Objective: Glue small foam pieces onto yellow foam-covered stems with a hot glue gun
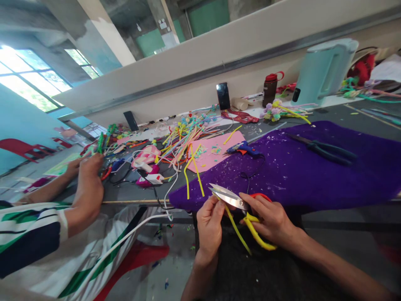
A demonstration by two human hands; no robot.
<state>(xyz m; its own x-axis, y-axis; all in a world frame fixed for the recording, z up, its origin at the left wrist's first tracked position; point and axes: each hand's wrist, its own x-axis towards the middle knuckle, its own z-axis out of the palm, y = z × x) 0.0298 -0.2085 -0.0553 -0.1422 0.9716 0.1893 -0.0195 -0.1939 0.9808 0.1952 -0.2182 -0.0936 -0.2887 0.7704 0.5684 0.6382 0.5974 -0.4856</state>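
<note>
My left hand (209, 228) pinches a yellow pipe cleaner (237, 232) between thumb and fingers, its long end hanging down to the right. My right hand (271, 217) grips scissors (230, 197) with a yellow and a red handle. The blades point left and lie right by the fingertips of my left hand, at the upper end of the pipe cleaner; whether they touch it I cannot tell. Beneath and beyond the scissors lies a purple cloth (282, 179) strewn with small bits. Two bent yellow pieces (198, 179) rest at its left edge.
A blue glue gun (246, 148) and dark-handled pliers (328, 150) lie on the cloth. Left of it are a pink sheet (202, 161), many pipe cleaners (184, 136) and a white cable (169, 192). A co-worker's arms (89, 184) are at the left. A kettle (322, 75) stands behind.
</note>
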